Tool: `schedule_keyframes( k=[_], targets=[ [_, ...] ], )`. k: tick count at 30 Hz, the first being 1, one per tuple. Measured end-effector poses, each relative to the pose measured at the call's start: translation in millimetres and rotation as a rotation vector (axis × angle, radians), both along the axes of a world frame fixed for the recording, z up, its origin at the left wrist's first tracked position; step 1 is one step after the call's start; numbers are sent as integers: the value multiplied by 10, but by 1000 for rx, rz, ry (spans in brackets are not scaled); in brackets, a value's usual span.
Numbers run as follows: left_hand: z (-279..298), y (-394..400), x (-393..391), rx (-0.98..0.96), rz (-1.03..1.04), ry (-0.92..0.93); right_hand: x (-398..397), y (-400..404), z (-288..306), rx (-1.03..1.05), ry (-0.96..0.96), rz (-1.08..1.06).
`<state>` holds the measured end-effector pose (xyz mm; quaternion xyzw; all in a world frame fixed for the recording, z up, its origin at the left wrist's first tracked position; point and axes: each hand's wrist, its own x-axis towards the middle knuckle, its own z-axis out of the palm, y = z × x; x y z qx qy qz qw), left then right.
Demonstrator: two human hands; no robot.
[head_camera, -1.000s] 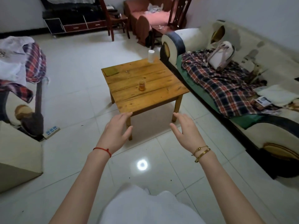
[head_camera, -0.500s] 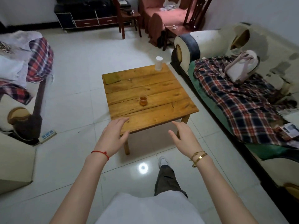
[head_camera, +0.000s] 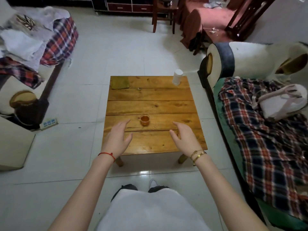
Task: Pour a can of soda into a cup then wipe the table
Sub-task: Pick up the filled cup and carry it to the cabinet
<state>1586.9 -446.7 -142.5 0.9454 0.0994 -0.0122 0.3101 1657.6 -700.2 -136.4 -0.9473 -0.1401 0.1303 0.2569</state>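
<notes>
At the far left, a sofa (head_camera: 25, 67) carries a heap of white cloths and a plaid blanket (head_camera: 61, 40), and a power strip (head_camera: 48, 122) lies on the tiled floor just beside its near end. In the middle stands the low wooden table (head_camera: 153, 94). On its far left corner lies a flat green cloth (head_camera: 120, 82). The left hand (head_camera: 117, 139) hovers over the near left part of the table, palm down, fingers straight and slightly spread, its grip slack and holding nothing; a red string (head_camera: 107, 155) circles the wrist. Just right of its fingertips, near the table's middle, stands the cup (head_camera: 145, 120), a small clear glass with amber liquid in it, apart from both hands. The can (head_camera: 177, 77), white and upright, sits on the far right corner of the table, well apart from the cup. The right hand (head_camera: 185, 139) hovers over the near right part of the table, fingers gently curved and thumb out, its grip loose and empty; two gold bracelets (head_camera: 198, 155) sit on the wrist. Right of the table runs a second sofa (head_camera: 250, 57) covered with a plaid blanket, with a pale handbag (head_camera: 280, 104) lying on it. At the bottom, the person's white top and a shoe toe show.
</notes>
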Motion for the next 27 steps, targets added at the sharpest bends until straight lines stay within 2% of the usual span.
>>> schedule_keyframes(
  k=[9, 15, 20, 27],
  targets=[
    [-458, 94, 673, -83, 140, 88, 798, 210, -617, 12, 181, -3],
    [-995, 243, 1312, -132, 162, 189, 1476, 424, -1111, 53, 291, -128],
    [-1629, 257, 1809, -167, 148, 254, 1944, 640, -1762, 102, 455, -259],
    [-2646, 194, 2162, -176, 123, 334, 2173, 941, -2827, 285, 702, -418]
  ],
)
